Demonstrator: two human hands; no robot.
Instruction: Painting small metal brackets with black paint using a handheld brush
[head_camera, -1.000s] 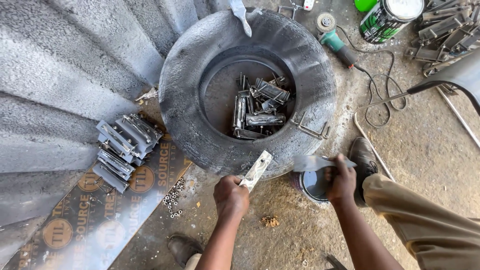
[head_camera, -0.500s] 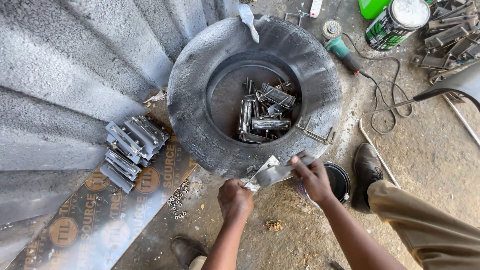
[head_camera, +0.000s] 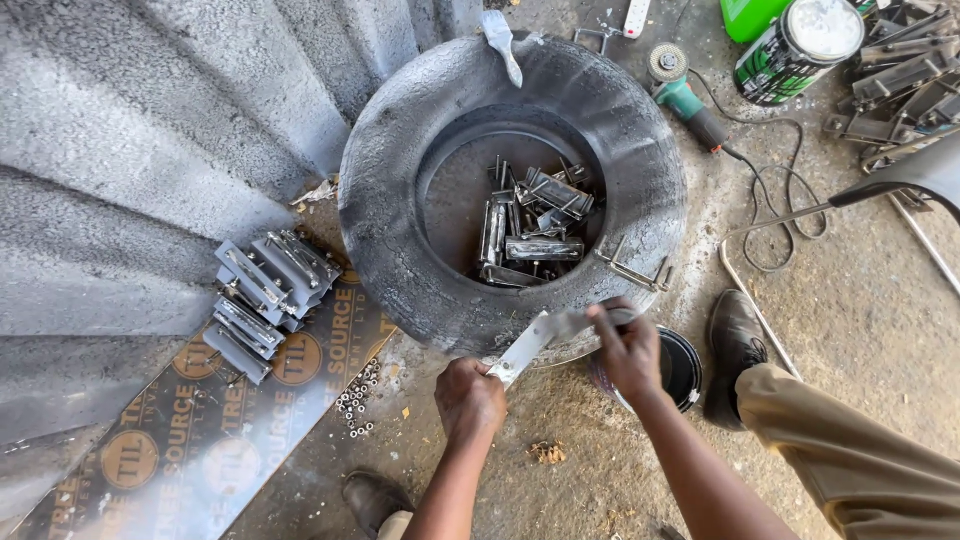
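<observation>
My left hand (head_camera: 470, 398) grips the near end of a flat silver-painted metal strip (head_camera: 524, 350), held slanted over the near rim of a big grey-coated tyre (head_camera: 390, 210). At the strip's far end is my right hand (head_camera: 626, 350), closed on a small grey applicator (head_camera: 572, 322) that rests on the strip; brush or rag, I cannot tell. A black paint tin (head_camera: 684, 368) sits on the ground under and behind my right hand. Several unpainted metal brackets (head_camera: 532, 232) lie in the tyre's hollow.
Painted brackets (head_camera: 265, 292) are stacked on a printed brown board (head_camera: 190, 440) at left, with loose nuts (head_camera: 356, 400) nearby. A grinder (head_camera: 684, 96) with its cable, a green-black can (head_camera: 792, 42) and more metal parts (head_camera: 905, 75) lie at the back right. My shoes (head_camera: 735, 350) rest near the tin.
My right hand left the paint tin at the right and moved left onto the far end of the strip. My left hand kept holding the strip.
</observation>
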